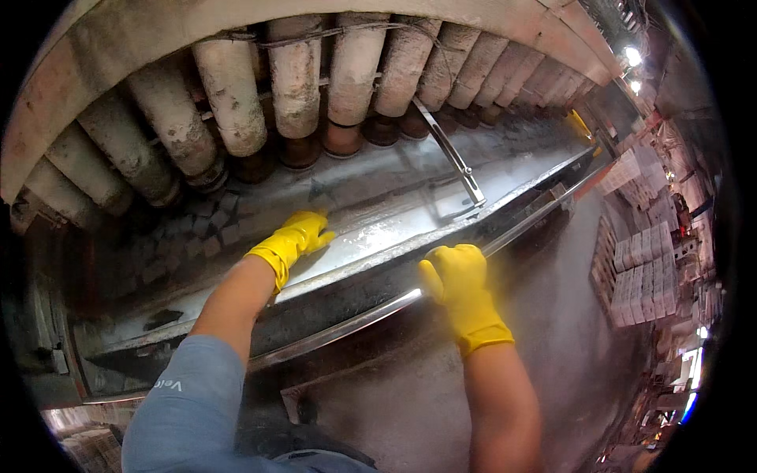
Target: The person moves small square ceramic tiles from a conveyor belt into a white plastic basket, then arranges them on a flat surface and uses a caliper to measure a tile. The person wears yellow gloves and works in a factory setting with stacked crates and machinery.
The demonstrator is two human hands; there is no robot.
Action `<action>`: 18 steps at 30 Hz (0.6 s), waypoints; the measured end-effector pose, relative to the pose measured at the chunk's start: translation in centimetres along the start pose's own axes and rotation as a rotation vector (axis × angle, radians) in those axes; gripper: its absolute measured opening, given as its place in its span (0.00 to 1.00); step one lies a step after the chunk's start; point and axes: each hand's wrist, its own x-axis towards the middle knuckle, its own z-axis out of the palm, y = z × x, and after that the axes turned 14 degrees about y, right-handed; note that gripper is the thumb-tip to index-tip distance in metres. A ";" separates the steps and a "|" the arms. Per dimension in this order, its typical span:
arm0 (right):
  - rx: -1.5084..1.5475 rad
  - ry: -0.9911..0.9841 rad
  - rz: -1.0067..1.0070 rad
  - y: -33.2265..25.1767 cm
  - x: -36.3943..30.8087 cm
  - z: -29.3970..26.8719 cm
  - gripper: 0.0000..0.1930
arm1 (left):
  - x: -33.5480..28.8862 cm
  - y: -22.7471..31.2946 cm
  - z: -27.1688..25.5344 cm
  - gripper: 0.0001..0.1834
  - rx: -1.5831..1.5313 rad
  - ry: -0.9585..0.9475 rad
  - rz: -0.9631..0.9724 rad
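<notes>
Both my hands wear yellow rubber gloves. My left hand [296, 240] reaches over the near side of a long, wet, grey conveyor-like bed [374, 235], thumb and fingers apart, with nothing seen in them. Whether it touches the bed's surface I cannot tell. Closed around the shiny metal rail [378, 314] along the bed's front is my right hand [461, 288]. On the bed's far left lie several flat, pale, angular pieces [209, 225], dim and partly in shadow. A slotted metal bar [449, 150] slants down across the bed, ending ahead of my right hand.
A row of thick, dusty cylinders [296, 79] hangs above the far side, under a pale curved beam [355, 9]. Stacks of pale packs [646, 276] stand by a wooden pallet [603, 264] on the right. Grey floor [552, 339] lies below the rail.
</notes>
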 end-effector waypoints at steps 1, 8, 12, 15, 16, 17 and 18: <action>-0.012 0.003 0.004 0.0 -0.2 -0.3 0.15 | 0.2 1.3 -0.9 0.29 0.006 -0.080 -0.032; 0.001 0.042 -0.015 -0.9 0.0 -0.3 0.14 | -6.2 2.1 -8.8 0.30 0.087 -0.098 -0.004; -0.025 0.030 -0.035 -1.6 0.0 -0.8 0.13 | -17.2 1.0 -16.4 0.30 0.018 0.159 0.136; -0.072 -0.002 -0.043 -1.5 -0.5 -1.2 0.14 | -27.2 4.3 -26.3 0.31 0.072 0.150 -0.059; -0.069 0.015 -0.004 -2.7 0.1 -1.6 0.14 | -31.8 4.6 -28.7 0.31 0.066 0.174 -0.159; -0.080 0.001 -0.001 -2.7 0.1 -1.8 0.15 | -35.5 5.9 -31.3 0.30 0.064 0.187 -0.307; -0.074 -0.011 0.005 -3.0 0.2 -1.7 0.15 | -39.3 7.0 -33.6 0.29 0.064 0.198 -0.462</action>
